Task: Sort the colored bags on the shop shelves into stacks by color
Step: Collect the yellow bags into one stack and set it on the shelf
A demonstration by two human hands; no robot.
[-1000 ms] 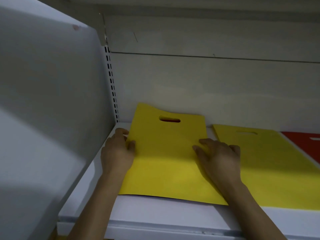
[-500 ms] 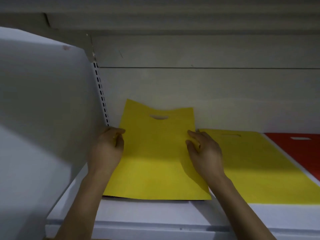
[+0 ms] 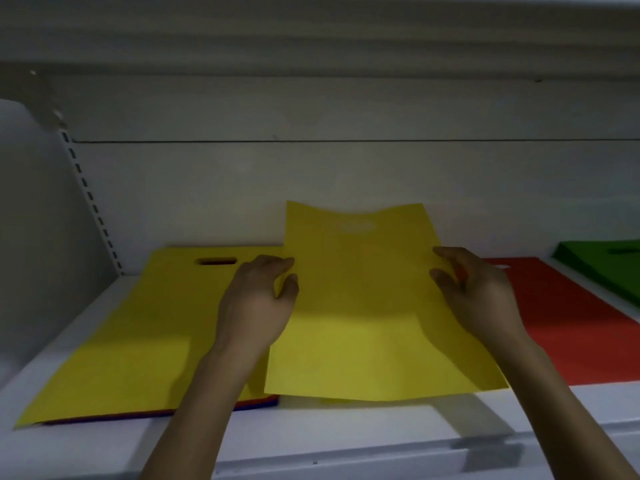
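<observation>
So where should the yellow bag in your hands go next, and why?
Probably carry the held yellow bag left onto the other yellow bag. The left hand and right hand grip its side edges, and the same colour lies just beside it.

No readable text, label or number anywhere

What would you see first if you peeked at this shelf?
The big yellow bag in the middle, held at its side edges by the left hand and the right hand. A second yellow bag lies flat to its left, and a red bag and a green bag lie to its right.
</observation>
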